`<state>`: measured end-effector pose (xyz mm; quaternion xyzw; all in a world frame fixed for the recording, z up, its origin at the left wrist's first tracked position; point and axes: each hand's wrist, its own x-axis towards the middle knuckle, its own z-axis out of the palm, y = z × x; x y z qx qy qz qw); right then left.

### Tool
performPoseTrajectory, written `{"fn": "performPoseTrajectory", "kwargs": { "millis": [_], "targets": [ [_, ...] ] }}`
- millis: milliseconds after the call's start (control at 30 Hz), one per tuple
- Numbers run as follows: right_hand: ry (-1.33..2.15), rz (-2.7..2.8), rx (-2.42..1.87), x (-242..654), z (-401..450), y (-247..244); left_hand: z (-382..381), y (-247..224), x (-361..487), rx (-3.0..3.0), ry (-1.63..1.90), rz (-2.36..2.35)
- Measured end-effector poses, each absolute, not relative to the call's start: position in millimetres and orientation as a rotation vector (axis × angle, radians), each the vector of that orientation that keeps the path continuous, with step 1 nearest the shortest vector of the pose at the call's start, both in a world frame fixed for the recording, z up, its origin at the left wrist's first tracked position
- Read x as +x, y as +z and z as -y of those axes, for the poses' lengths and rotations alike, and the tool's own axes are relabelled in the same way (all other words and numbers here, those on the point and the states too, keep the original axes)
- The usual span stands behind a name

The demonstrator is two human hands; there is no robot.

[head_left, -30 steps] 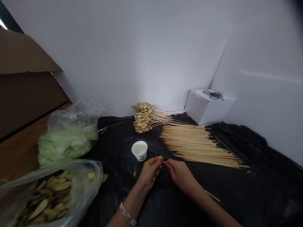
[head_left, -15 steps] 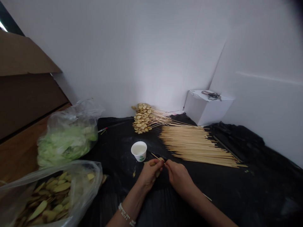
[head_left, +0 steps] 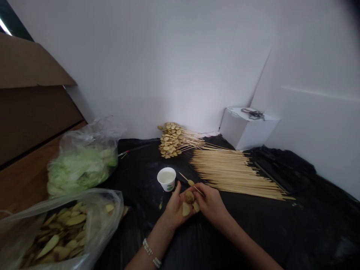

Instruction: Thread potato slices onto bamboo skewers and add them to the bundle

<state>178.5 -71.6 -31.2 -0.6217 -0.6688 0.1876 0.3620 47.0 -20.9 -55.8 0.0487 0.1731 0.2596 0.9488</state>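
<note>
My left hand (head_left: 174,210) is palm up with its thumb raised, cupped under several potato slices (head_left: 186,209). Close beside it, my right hand (head_left: 212,200) pinches a thin wooden skewer (head_left: 184,177) that points up and left. One small slice (head_left: 191,182) is on that skewer. Just beyond the left fingertips stands a white paper cup (head_left: 167,179). Loose skewers (head_left: 225,170) lie in a wide layer at the right, and skewers bearing slices (head_left: 170,140) are piled at the back.
An open plastic bag of slices (head_left: 66,228) is at the lower left, with a bag of pale green pieces (head_left: 81,168) behind it. A white box (head_left: 247,129) stands at the back right. Black plastic (head_left: 137,168) covers the work surface.
My left hand has opened from a pinch, showing the slices on its palm. My right hand has shifted slightly, and the skewer with its slice now shows clear of the left fingers.
</note>
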Motion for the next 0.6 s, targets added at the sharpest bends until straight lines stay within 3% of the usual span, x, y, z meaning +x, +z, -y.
{"fn": "performPoseTrajectory", "kwargs": {
  "millis": [300,600],
  "targets": [
    [0.528,1.841,-1.844,175.3,67.2,-30.2,22.7,-48.8,44.0,0.109,0.513,-0.416],
    [0.67,1.842,-1.677,179.6,68.8,-34.4,22.2,-50.9,43.5,0.095,0.489,-0.404]
  ]
}}
